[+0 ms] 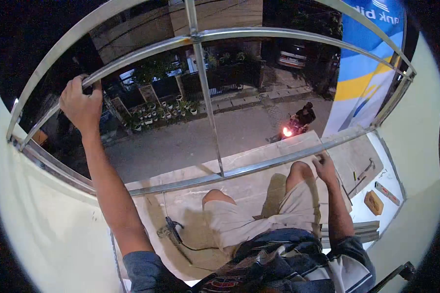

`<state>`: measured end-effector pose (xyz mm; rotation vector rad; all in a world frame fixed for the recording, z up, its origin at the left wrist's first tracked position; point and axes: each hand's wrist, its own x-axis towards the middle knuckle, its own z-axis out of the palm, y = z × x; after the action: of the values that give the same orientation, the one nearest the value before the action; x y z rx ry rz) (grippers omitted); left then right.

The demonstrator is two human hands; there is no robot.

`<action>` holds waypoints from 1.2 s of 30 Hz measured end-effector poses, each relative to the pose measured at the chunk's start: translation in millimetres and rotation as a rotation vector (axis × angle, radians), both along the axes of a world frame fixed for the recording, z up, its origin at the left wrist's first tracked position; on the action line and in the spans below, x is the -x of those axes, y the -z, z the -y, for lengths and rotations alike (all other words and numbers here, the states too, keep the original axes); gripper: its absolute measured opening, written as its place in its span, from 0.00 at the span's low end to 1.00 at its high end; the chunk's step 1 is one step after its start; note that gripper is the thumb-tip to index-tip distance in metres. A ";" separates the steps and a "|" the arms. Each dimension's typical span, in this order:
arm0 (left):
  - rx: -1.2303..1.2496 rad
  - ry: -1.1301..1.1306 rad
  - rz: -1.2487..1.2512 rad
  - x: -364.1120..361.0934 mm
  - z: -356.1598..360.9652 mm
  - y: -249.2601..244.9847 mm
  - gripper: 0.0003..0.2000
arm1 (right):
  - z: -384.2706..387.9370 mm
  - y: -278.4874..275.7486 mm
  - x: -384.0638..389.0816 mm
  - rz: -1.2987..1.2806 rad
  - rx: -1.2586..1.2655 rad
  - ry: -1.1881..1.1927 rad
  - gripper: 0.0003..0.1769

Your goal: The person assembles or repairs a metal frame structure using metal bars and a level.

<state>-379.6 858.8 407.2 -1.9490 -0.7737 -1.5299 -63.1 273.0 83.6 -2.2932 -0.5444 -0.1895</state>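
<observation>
As the railing (208,93) stands: steel bars run along the outer edge of the ledge (249,168), with the street (181,141) well below on the far side.
Left hand (81,105): wrapped tight around an upper bar of the railing, arm stretched up and out.
Right hand (325,167): down at the bottom bar, just beside the knee, fingers curled at the metal. Gripping the bar or pinching something small? Cannot tell.
Around: a corded power tool (171,229) lies on the ledge near the other knee. A hammer (365,169) and a small box (374,202) sit by the wall, and a banner (364,78) hangs outside.
Risk: my read is that a lean too far out or a slipping grip could carry the person's weight over the bars. A nudged tool could drop toward the rider (304,117) below.
Hidden: the railing's ends are cut off, the night shadows are deep, and the right fingertips are too small to read.
</observation>
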 end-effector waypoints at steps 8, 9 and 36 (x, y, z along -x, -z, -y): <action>-0.178 0.031 -0.012 -0.1 -26.5 1.6 0.14 | 167.3 308.0 23.8 0.055 0.160 0.075 0.17; -0.146 0.023 -0.046 1.7 -33.0 1.9 0.16 | 153.7 267.8 40.7 -0.160 0.220 0.095 0.20; -0.235 0.712 0.333 -50.9 -86.2 24.3 0.15 | 154.4 98.5 182.6 -0.481 0.148 0.119 0.33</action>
<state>-328.7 945.0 382.8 -1.9053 0.0243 -2.2752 -245.6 118.6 -14.9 -2.4016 -0.1786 0.3502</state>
